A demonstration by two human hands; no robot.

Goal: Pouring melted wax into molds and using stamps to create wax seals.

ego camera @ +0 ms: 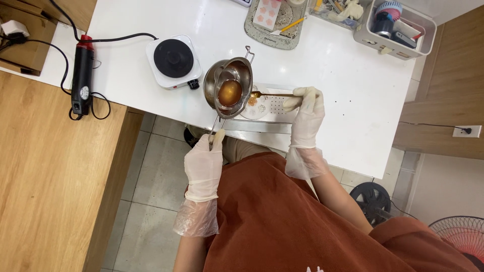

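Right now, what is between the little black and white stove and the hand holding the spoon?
In the head view, the metal melting pot of amber liquid lies between the stove and the right hand. The left hand holds its handle, and the spoon reaches toward it.

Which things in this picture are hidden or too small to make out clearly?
- Head view: the small round white mould is partly hidden by the steel melting pot.
- The grey storage basket is cut by the top edge; its contents are too small.
- The left hand fingers hide the pot handle's end.
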